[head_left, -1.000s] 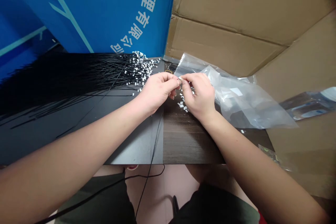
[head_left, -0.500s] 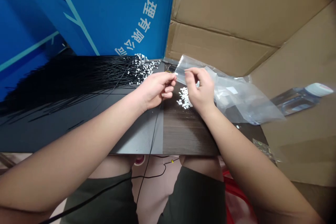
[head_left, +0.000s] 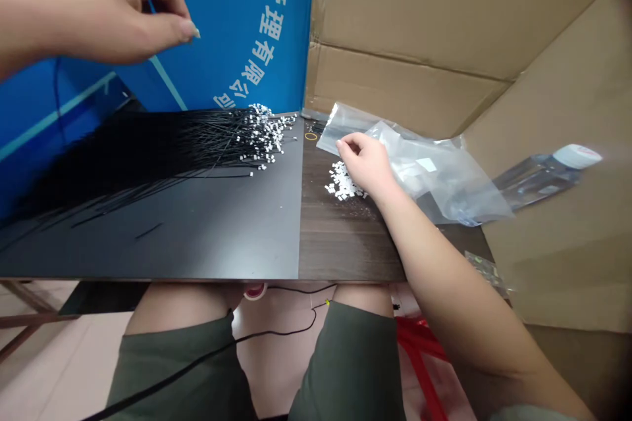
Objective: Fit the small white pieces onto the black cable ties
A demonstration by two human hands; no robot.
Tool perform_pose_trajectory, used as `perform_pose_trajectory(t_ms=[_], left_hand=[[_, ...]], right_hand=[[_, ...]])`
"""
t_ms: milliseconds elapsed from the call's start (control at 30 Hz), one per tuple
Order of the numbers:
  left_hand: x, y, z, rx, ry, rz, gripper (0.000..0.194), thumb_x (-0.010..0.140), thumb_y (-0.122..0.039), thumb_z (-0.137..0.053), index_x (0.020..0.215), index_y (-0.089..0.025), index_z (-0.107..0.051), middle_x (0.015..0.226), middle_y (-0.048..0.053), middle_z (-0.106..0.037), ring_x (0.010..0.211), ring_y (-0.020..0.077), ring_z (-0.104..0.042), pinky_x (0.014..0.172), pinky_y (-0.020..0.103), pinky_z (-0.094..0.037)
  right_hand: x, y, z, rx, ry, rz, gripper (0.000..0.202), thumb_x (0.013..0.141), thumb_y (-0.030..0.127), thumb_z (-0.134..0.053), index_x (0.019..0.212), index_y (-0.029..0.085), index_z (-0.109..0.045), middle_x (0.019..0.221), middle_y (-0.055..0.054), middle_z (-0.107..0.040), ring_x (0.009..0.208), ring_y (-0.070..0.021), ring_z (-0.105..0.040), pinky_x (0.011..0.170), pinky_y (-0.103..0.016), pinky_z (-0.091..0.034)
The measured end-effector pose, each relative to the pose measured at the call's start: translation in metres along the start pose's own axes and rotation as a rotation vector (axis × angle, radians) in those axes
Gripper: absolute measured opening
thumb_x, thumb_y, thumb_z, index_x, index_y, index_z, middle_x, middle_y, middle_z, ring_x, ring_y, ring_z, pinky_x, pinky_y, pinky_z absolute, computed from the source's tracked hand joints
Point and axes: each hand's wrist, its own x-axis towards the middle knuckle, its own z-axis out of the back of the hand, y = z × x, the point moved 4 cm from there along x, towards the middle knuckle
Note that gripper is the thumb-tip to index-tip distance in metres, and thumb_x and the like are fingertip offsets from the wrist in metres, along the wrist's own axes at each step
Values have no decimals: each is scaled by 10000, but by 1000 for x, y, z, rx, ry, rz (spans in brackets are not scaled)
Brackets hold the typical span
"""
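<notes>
My left hand (head_left: pixel 99 6) is raised high at the upper left, thumb and forefinger pinched together. A thin black wire (head_left: pixel 56 89) hangs down below it. My right hand (head_left: pixel 368 164) rests on the dark table (head_left: pixel 197 256), fingers bent over a small pile of white plastic pieces (head_left: pixel 338 187); whether it grips one is hidden. A broad bundle of black wires (head_left: pixel 148 145) lies across the left of the table, with white-tipped ends (head_left: pixel 261 131) fanned out toward the middle.
A clear plastic bag (head_left: pixel 434 177) lies just right of my right hand, and a plastic bottle (head_left: pixel 543 174) lies beyond it. Cardboard sheets (head_left: pixel 419 13) and a blue printed panel (head_left: pixel 237 26) wall the back. A small yellow ring (head_left: pixel 311 136) lies near the bag. A black cable (head_left: pixel 197 358) crosses my lap.
My hands were together over the white pieces. My left hand has swung up and to the left with the wire, while my right hand dropped onto the pile.
</notes>
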Motion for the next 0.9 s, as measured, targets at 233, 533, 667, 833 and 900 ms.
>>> perform_pose_trajectory(t_ms=[233, 533, 667, 833, 900], left_hand=[[27, 34, -109, 189, 333, -98, 114, 899, -190, -688, 981, -117, -720, 949, 25, -617, 1099, 225, -529, 1205, 468, -265], [-62, -61, -202, 43, 255, -274, 312, 992, -258, -465, 1081, -190, -757, 1112, 126, -747, 1041, 292, -673, 909, 406, -451], [-99, -102, -223, -48, 414, -757, 241, 982, -249, -529, 927, -200, -758, 952, 91, -759, 901, 251, -674, 801, 388, -437], [-111, -101, -231, -200, 386, -820, 210, 1002, -244, -555, 963, -214, -759, 979, 68, -778, 913, 230, -681, 838, 385, -468], [-112, -102, -231, -240, 404, -820, 204, 1001, -247, -562, 953, -217, -758, 983, 59, -780, 929, 230, -687, 847, 388, -479]], right_hand=[[-3, -7, -2, -20, -41, 17, 214, 955, 349, -569, 865, 207, -701, 827, -54, -738, 838, -231, -663, 834, -391, -505], [42, 7, -35, -239, 95, -79, 221, 960, 298, -590, 950, 225, -799, 1015, -83, -826, 964, -268, -745, 905, -397, -544], [98, 8, -64, -519, 268, -115, 275, 988, 241, -579, 1086, 223, -835, 1200, -126, -818, 1147, -300, -738, 984, -406, -546], [131, -3, -90, -615, 368, -129, 203, 936, 296, -730, 1063, 198, -854, 1169, -169, -823, 1136, -340, -744, 959, -434, -564], [131, -9, -94, -637, 365, -141, 189, 931, 307, -747, 1051, 209, -856, 1149, -156, -827, 1128, -335, -746, 949, -427, -565]])
